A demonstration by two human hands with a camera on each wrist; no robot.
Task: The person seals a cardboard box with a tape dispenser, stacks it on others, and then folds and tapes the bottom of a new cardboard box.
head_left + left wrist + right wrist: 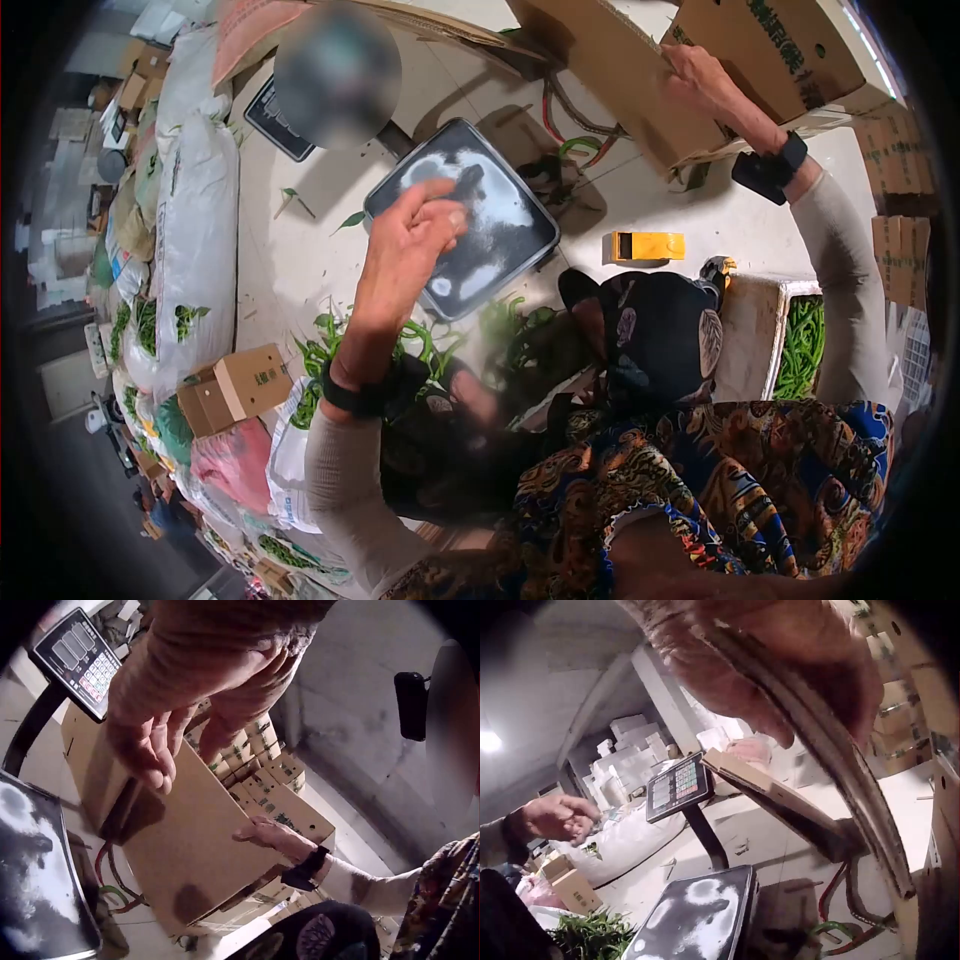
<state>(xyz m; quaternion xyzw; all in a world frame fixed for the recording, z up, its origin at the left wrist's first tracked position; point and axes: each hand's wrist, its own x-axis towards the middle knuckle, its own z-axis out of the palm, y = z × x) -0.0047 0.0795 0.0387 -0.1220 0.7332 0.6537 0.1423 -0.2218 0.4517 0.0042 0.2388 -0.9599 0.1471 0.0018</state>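
My right hand (705, 80) grips the top edge of a large cardboard box (600, 75) on the right. Close up in the right wrist view, the box's cardboard edge (844, 769) runs between the thumb and fingers. My left hand (405, 245) hovers over the platform of a digital scale (505, 250), fingers loosely bent and holding nothing. White smudges cover part of that dark platform. Seen from the left wrist, the scale's keypad display (79, 664) stands behind the left hand, and printed cartons (277, 795) show beyond the cardboard wall.
Long green peppers (320, 350) lie in a white bag near my left forearm. A foam box (755, 330) of green peppers stands right of my knee. Near it lies a yellow tape dispenser (648, 246). Stuffed white sacks (195, 230) line the left side.
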